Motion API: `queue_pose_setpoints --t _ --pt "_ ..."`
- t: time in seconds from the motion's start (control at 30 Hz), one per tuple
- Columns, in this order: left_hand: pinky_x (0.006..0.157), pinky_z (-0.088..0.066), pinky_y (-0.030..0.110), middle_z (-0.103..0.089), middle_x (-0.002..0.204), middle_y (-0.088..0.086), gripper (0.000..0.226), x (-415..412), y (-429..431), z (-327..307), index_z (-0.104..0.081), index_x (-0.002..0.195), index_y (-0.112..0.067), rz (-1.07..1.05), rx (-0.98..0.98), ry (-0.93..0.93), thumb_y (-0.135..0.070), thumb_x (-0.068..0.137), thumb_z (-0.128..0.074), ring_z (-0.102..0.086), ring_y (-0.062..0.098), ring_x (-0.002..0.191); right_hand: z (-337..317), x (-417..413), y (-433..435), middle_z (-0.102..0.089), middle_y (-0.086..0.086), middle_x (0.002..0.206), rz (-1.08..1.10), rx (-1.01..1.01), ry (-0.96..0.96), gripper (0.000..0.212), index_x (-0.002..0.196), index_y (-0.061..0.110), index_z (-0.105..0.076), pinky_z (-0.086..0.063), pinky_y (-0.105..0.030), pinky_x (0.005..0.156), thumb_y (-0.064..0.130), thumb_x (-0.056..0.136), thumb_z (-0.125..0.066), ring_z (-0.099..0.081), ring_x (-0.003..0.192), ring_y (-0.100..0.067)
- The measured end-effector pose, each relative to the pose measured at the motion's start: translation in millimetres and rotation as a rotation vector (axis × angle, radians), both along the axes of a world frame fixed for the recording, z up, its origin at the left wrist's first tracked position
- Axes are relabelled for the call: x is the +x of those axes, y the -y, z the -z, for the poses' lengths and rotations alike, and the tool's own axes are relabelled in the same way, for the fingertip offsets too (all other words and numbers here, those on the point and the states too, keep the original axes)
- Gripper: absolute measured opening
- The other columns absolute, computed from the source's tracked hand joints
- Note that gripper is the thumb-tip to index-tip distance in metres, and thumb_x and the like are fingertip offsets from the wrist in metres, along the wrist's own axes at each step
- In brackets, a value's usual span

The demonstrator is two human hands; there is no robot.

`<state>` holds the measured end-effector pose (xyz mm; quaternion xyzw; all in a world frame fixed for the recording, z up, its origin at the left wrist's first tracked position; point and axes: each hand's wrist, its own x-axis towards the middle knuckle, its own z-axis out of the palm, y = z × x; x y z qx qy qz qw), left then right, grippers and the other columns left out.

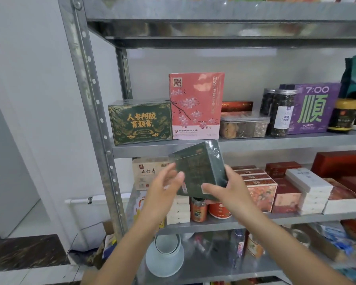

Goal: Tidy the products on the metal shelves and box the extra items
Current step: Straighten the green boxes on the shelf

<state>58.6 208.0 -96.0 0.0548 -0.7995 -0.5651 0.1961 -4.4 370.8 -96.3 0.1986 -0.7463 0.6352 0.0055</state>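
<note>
A dark green box, not yet shelved or packed, is held just below the matching green box on the metal shelf, gripped by the right hand and touched by the loosely spread left hand.

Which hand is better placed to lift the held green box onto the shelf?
Probably the right hand: its thumb and fingers clasp the held green box at the lower right corner, while the left hand only touches its left edge with loose fingers.
</note>
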Motion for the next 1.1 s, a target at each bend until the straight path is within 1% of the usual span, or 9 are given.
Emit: queue_pose_setpoints --t 0.13,0.2,0.27,0.37,0.47,0.57,0.77,0.93,1.1 --pt "0.076 -0.054 0.016 -0.071 0.108 -0.016 0.057 10 -24 -11 -0.058 0.120 -0.033 0.227 0.277 -0.064 -0.057 0.070 -0.071 -0.067 -0.002 0.099 11 28 17 -0.063 0.013 0.124 -0.104 0.235 -0.249 0.081 0.148 0.029 -0.033 -0.051 -0.013 0.085 0.028 0.079 -0.076 -0.060 0.106 0.008" --pt "0.075 -0.056 0.022 -0.074 0.101 -0.007 0.039 10 -22 -13 -0.060 0.114 -0.026 0.113 0.342 -0.080 -0.036 0.079 -0.076 -0.070 0.006 0.094 17 34 19 -0.032 0.015 0.155 -0.217 0.332 -0.279 0.099 0.154 0.038 -0.014 -0.038 -0.017 0.107 0.055 0.073 -0.068 -0.037 0.135 0.004" --pt "0.079 -0.058 0.030 -0.075 0.103 0.000 0.028 9 -10 -13 -0.061 0.114 -0.018 0.072 0.439 -0.079 -0.014 0.087 -0.070 -0.071 0.015 0.096 15 31 15 -0.024 0.023 0.155 -0.207 0.336 -0.318 0.084 0.146 0.050 -0.027 -0.028 -0.013 0.108 0.067 0.071 -0.061 -0.027 0.138 0.008" --pt "0.081 -0.056 0.034 -0.072 0.114 0.008 0.033 10 14 -17 -0.057 0.121 -0.011 0.170 0.489 -0.043 -0.008 0.089 -0.063 -0.068 0.024 0.106 3 4 6 -0.048 0.021 0.139 -0.027 0.165 -0.283 0.051 0.125 0.055 -0.046 -0.048 -0.023 0.098 0.039 0.082 -0.070 -0.056 0.117 -0.001" --pt "0.082 -0.056 0.034 -0.067 0.121 0.015 0.045 12 39 -19 -0.051 0.127 -0.005 0.388 0.516 -0.012 -0.012 0.087 -0.068 -0.066 0.028 0.108 -11 -31 -9 -0.042 0.017 0.143 -0.017 0.078 -0.121 0.082 0.144 0.045 -0.032 -0.050 -0.036 0.097 0.031 0.077 -0.077 -0.050 0.124 -0.008" --pt "0.084 -0.056 0.035 -0.065 0.123 0.017 0.054 16 58 -24 -0.048 0.131 -0.003 0.517 0.461 -0.030 -0.015 0.083 -0.071 -0.065 0.030 0.109 -22 -48 -17 -0.067 0.007 0.122 -0.247 -0.018 -0.006 0.075 0.129 0.041 -0.049 -0.057 -0.024 0.075 0.032 0.063 -0.084 -0.068 0.101 -0.010" --pt "0.105 -0.046 0.040 -0.066 0.124 -0.008 0.053 4 76 -44 -0.045 0.137 -0.024 0.082 0.075 -0.143 -0.003 0.092 -0.061 -0.060 0.009 0.117 -29 -53 7 -0.068 0.017 0.100 -0.083 -0.114 -0.260 0.067 0.113 0.039 -0.044 -0.049 -0.006 0.067 0.005 0.070 -0.083 -0.065 0.089 0.009" --pt "0.092 -0.055 0.035 -0.063 0.122 -0.005 0.056 -9 95 -66 -0.040 0.144 -0.023 -0.060 -0.001 -0.248 0.003 0.096 -0.052 -0.059 0.014 0.118 -34 -60 38 -0.063 0.001 0.121 -0.136 -0.138 -0.244 0.061 0.138 0.019 -0.039 -0.054 -0.027 0.091 0.006 0.086 -0.070 -0.063 0.106 -0.003" --pt "0.101 -0.049 0.043 -0.057 0.125 -0.005 0.059 -21 110 -82 -0.032 0.148 -0.021 -0.174 -0.191 -0.292 -0.002 0.097 -0.053 -0.054 0.013 0.117 -56 -78 68 -0.053 -0.001 0.138 -0.040 -0.108 -0.285 0.064 0.143 0.018 -0.042 -0.044 -0.022 0.098 0.008 0.087 -0.070 -0.050 0.126 -0.015"
